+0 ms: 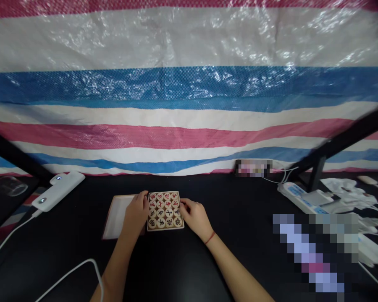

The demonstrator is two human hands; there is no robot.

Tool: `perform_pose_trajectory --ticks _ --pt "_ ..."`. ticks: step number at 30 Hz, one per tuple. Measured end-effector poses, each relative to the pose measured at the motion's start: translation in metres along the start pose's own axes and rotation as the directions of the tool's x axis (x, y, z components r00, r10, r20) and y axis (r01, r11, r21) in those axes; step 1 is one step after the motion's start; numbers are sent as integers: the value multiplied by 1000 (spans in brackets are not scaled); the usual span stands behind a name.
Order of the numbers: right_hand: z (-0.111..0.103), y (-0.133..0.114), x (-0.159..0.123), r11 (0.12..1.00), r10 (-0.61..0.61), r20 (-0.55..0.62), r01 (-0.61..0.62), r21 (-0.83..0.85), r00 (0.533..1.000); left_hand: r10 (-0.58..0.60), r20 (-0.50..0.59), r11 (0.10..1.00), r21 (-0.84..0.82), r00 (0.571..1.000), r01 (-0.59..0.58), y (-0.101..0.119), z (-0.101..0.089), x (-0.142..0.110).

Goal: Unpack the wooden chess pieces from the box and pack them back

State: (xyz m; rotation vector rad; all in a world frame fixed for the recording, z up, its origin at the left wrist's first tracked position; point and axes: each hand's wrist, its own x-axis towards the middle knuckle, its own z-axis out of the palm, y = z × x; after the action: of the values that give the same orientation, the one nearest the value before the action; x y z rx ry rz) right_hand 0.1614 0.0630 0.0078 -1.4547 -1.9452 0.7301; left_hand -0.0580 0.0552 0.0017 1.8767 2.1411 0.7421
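Left hand (136, 214) and right hand (193, 216): fingers curled against the left and right sides of a small square box (164, 210), gripping it between them on the black tabletop (164, 264). Box: holds round wooden game pieces (160, 214) marked in red and black, in rows. Flat lid (117, 216): just left of the box. White power banks (57, 189): far left. Power strip (297, 197): far right. Striped tarpaulin (189, 105): behind.

a striped tarp (189, 84) in red, white and blue hangs behind the black table (227, 197); dark frame bars (343, 142) slant before the tarp.
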Motion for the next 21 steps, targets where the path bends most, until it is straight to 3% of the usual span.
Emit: perform_pose_trajectory --ticks 8,12,15,21 --pt "-3 -1 -3 1000 2 23 -2 16 1000 -69 -11 997 31 998 69 -5 -13 3" --pt "-4 -1 -6 1000 9 23 -9 15 1000 68 -65 997 28 996 -66 3 -17 1" --pt "-4 -2 -9 1000 21 25 -21 12 999 150 -10 987 51 989 -149 11 -18 -2" --pt "-4 -4 -11 999 41 28 -42 25 999 106 31 977 181 994 -110 22 -23 -7"
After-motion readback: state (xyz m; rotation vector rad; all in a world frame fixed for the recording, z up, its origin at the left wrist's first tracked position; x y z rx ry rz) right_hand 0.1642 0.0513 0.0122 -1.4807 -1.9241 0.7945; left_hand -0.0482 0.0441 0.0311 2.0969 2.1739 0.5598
